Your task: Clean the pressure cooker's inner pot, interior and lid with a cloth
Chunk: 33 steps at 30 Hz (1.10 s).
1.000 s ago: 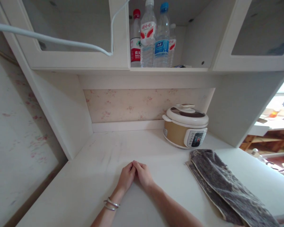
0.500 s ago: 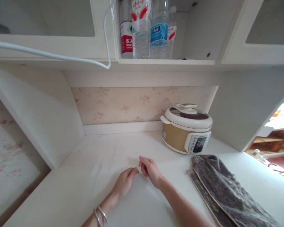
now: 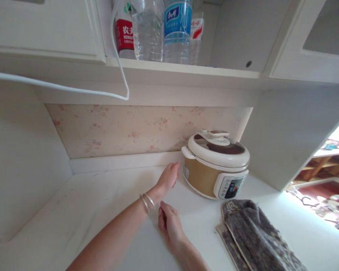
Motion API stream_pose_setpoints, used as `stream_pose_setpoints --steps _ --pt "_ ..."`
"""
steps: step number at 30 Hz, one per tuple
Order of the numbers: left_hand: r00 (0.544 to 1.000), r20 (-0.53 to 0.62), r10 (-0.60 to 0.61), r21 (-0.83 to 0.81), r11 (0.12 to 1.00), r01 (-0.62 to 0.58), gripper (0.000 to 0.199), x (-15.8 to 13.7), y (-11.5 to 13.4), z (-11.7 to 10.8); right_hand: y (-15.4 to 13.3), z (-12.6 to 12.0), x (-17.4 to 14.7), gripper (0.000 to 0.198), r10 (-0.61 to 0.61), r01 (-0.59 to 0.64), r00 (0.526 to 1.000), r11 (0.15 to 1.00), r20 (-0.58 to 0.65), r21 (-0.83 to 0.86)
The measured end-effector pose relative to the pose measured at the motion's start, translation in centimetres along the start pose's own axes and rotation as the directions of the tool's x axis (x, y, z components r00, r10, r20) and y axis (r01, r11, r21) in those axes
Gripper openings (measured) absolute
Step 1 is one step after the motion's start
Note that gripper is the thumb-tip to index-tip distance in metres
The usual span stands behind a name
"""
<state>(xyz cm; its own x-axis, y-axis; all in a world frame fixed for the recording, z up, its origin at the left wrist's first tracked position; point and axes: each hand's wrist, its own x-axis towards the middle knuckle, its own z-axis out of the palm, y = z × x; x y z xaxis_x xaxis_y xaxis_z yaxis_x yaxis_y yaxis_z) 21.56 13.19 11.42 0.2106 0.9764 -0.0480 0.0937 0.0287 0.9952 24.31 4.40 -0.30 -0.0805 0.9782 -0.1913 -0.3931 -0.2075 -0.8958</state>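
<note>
My left hand (image 3: pixel 168 176), with two silver bangles on its wrist, is stretched out over the white counter. Its fingers reach toward the left side of an electric pressure cooker (image 3: pixel 203 175), a small gap short of its tan body, and hold nothing I can see. Nearer to me, my right hand (image 3: pixel 171 226) is low over the counter with its fingers curled in, nothing visible in them. The cooker's white lid with a brown top is on, and its control panel (image 3: pixel 231 185) faces front right.
A folded grey-brown towel (image 3: pixel 257 233) lies in front of the cooker. Overhead, an open cabinet shelf (image 3: pixel 186 67) holds several plastic bottles (image 3: pixel 177 34). A white cable (image 3: pixel 87 91) hangs across the upper left. A side panel (image 3: pixel 288 131) rises right of the cooker.
My left hand has moved forward and right toward the cooker, passing beyond my right hand. The right hand has come slightly back toward me. The view has shifted closer.
</note>
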Motion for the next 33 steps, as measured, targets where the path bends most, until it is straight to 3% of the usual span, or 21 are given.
stream_pose_setpoints --steps 3,6,8,12,17,20,23,28,33 --pt "0.998 0.027 -0.054 -0.023 0.998 0.054 0.057 3.2 2.2 2.5 0.3 0.4 -0.6 0.045 -0.065 0.088 0.995 0.931 0.076 -0.353" --pt "0.998 0.040 -0.039 -0.087 0.995 0.042 0.049 5.3 2.3 4.2 0.2 0.6 -1.4 0.041 -0.128 0.234 0.967 0.787 0.220 -0.571" --pt "0.997 0.071 -0.006 -0.160 0.987 0.018 0.039 6.2 1.9 4.8 0.0 0.4 -1.7 0.038 -0.127 0.267 0.956 0.753 0.266 -0.601" --pt "0.995 0.097 0.011 -0.215 0.977 0.010 0.030 6.3 1.8 5.1 0.0 -0.1 -1.6 0.043 -0.084 0.212 0.968 0.781 0.238 -0.587" --pt "0.997 0.072 0.003 -0.234 0.972 0.014 0.029 4.9 2.1 3.6 0.3 -0.9 -1.8 0.058 -0.043 0.170 0.972 0.808 0.231 -0.564" --pt "0.999 0.032 -0.011 -0.235 0.972 0.018 0.030 4.2 1.9 0.9 0.0 -1.1 -2.2 0.064 -0.038 0.164 0.974 0.800 0.224 -0.578" --pt "0.999 -0.045 -0.017 -0.215 0.977 0.007 0.033 3.6 1.6 -3.3 -0.3 -1.3 -2.6 0.066 -0.040 0.177 0.971 0.782 0.235 -0.597" --pt "0.978 -0.204 -0.049 -0.143 0.990 0.019 0.032 1.6 1.1 -12.1 -0.4 -1.3 -3.4 0.062 -0.056 0.230 0.959 0.726 0.278 -0.648" --pt "0.926 -0.371 -0.065 -0.075 0.996 0.040 0.033 -2.8 0.7 -21.1 0.2 -1.2 -4.1 0.056 -0.109 0.338 0.931 0.614 0.348 -0.713"
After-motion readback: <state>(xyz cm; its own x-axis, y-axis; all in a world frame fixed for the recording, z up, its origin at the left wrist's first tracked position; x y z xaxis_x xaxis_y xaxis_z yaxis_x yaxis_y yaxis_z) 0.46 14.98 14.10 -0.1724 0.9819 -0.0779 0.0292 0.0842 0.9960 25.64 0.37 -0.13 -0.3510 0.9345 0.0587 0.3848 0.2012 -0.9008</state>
